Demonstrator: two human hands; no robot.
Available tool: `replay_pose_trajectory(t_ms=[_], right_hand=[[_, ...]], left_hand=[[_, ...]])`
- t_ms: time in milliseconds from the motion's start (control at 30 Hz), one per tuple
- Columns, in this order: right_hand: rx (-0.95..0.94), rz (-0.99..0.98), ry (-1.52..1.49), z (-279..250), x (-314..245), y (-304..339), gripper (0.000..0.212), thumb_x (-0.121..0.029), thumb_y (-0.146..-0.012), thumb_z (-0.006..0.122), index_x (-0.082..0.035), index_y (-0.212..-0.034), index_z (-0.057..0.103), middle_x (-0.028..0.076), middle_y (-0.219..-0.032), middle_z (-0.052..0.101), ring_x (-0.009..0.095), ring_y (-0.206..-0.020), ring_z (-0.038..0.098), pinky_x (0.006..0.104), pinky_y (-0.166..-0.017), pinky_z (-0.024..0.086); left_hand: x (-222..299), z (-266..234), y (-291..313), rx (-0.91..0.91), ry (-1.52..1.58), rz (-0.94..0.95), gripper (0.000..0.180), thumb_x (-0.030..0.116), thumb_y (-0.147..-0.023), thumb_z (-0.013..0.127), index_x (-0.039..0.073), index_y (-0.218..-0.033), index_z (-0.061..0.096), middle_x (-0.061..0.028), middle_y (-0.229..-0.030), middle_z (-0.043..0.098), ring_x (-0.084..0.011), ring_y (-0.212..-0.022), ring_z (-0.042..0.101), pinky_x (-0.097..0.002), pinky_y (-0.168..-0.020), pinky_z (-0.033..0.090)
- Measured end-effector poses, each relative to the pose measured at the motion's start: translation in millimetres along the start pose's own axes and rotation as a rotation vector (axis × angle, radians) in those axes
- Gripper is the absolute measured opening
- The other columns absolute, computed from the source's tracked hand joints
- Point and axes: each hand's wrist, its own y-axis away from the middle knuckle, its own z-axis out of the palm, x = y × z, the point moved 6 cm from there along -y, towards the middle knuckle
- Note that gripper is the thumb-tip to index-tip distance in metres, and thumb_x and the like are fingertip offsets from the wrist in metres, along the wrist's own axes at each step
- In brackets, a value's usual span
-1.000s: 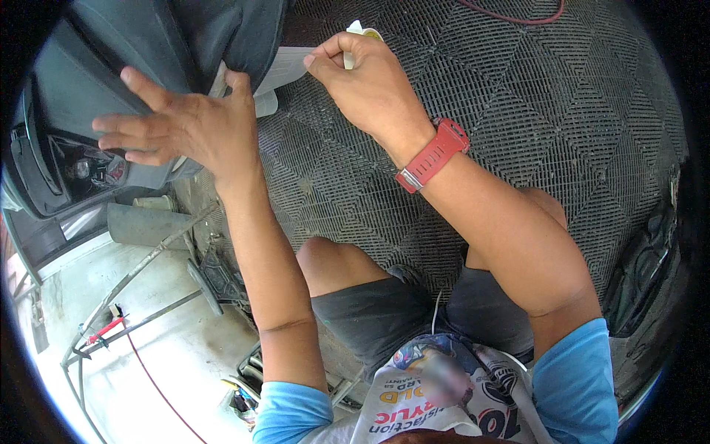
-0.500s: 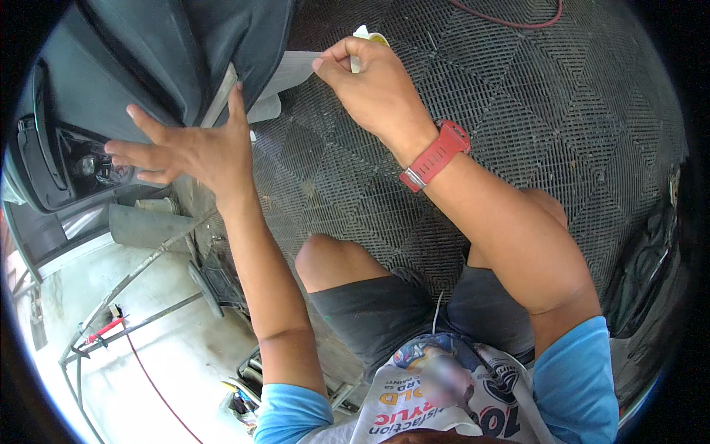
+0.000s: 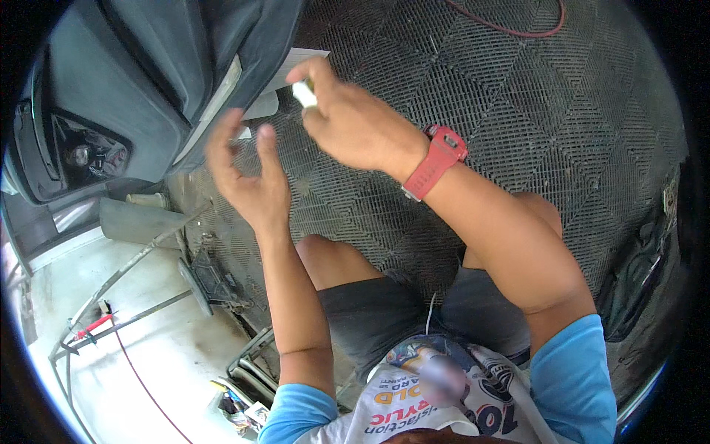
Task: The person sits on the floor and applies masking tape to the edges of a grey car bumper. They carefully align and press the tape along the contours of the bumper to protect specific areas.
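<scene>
A large dark grey vehicle bumper (image 3: 140, 66) fills the upper left, with a pale strip (image 3: 213, 107) lying along its near edge. My left hand (image 3: 251, 174) is raised beside that edge, fingers apart and slightly blurred, holding nothing. To its right, my right hand (image 3: 355, 122) is closed on a small white roll (image 3: 304, 94) that looks like tape; the fingers hide most of it. A red watch (image 3: 438, 161) is on my right wrist. Behind the right fingertips a white sheet (image 3: 299, 61) juts out from beneath the bumper's edge.
Dark ridged matting (image 3: 510, 103) covers the floor, with a red hose (image 3: 518, 31) at the top. A metal frame (image 3: 133, 259) stands at the lower left near a dark stand (image 3: 211, 277). A dark glossy object (image 3: 640, 259) lies at the far right.
My left hand has drawn back from the bumper's edge, moving right and turning. My right hand has come down and left, bringing the white roll closer to my left hand.
</scene>
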Motion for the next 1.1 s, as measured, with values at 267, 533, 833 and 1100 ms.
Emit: replay_pose_trajectory(t_ms=[267, 533, 833, 1100], right_hand=[[-0.305, -0.089, 0.150, 38.4, -0.2, 9.1, 0.056, -0.006, -0.096, 0.053, -0.002, -0.148, 0.032, 0.025, -0.096, 0.071, 0.041, -0.091, 0.072, 0.0509, -0.082, 0.054], [-0.391, -0.038, 0.221, 53.1, -2.6, 10.5, 0.051, -0.014, -0.102, 0.053, -0.007, -0.150, 0.037, 0.014, -0.081, 0.071, 0.029, -0.077, 0.072, 0.0409, -0.073, 0.054], [-0.413, -0.128, 0.689, 12.8, 16.4, -14.5, 0.024, -0.025, -0.107, 0.054, -0.008, -0.123, 0.060, 0.004, -0.060, 0.056, 0.016, -0.058, 0.058, 0.0369, -0.055, 0.046], [-0.028, -0.039, 0.636, 46.2, -30.7, -36.8, 0.019, -0.025, -0.106, 0.060, -0.008, -0.108, 0.069, -0.003, -0.058, 0.052, 0.005, -0.054, 0.047, 0.0260, -0.052, 0.036]], left_hand=[[-60.1, 31.9, 49.1, -0.239, 0.699, -0.509, 0.021, 0.007, -0.097, 0.073, -0.001, -0.116, 0.071, -0.0080, -0.106, 0.073, -0.0137, -0.099, 0.068, -0.0291, -0.089, 0.054], [-79.3, 31.3, 35.1, -0.302, 0.694, -0.527, 0.013, 0.011, -0.096, 0.074, 0.000, -0.101, 0.071, -0.0043, -0.091, 0.072, -0.0107, -0.083, 0.066, -0.0265, -0.078, 0.053], [-167.7, -37.6, 6.0, 0.370, 0.721, -0.396, 0.020, 0.017, -0.093, 0.080, 0.000, -0.103, 0.074, -0.0045, -0.095, 0.074, -0.0125, -0.088, 0.066, -0.0273, -0.083, 0.053], [-256.5, -87.6, -1.4, 0.678, 0.740, -0.379, 0.022, 0.014, -0.094, 0.078, -0.002, -0.107, 0.070, -0.0046, -0.091, 0.072, -0.0086, -0.081, 0.064, -0.0236, -0.075, 0.051]])
